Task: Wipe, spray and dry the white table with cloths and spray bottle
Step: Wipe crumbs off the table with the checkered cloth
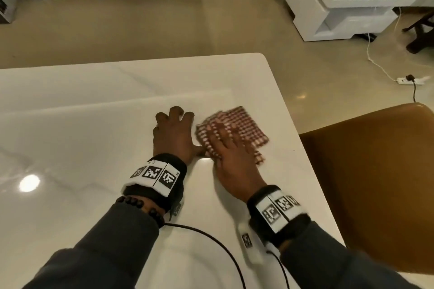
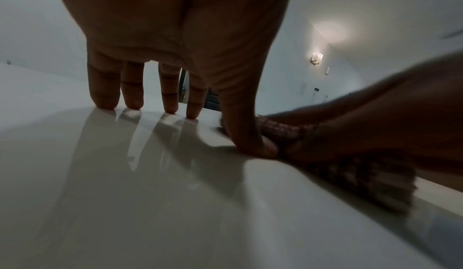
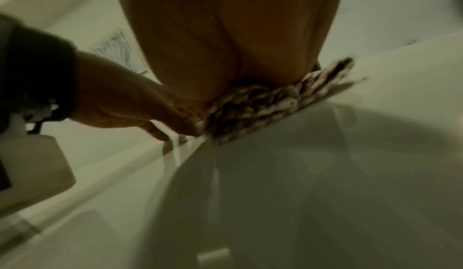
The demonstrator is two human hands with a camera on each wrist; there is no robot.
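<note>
Right hand: the right hand lies flat on the checked cloth, fingers straight and spread, pressing it to the table — palm down, nothing clutched. From the right wrist view the palm covers the near part of the cloth, which is blurred.

Left hand: the left hand sits at 9 o'clock of the right one, just beside it. Its four fingers stand arched with their tips on the bare tabletop, holding nothing; the thumb reaches out to 3 o'clock and touches the near left edge of the cloth.

Cloth: a red-and-white checked cloth, folded flat, with its far corner pointing toward 1 o'clock from the right hand. It lies near the right edge of the table, well short of the far corner.

Table: the white table is glossy and faintly veined — a lamp reflection shows at 8 o'clock from the left hand.

Wrists: both wear black bands with square-patterned markers; a bead bracelet sits above the grey left sleeve, and a black cable loops across the table between the forearms.

Surroundings: a tan chair stands at 3 o'clock beside the table edge. A low white unit is on the floor at 1 o'clock, with a power strip near it.
</note>
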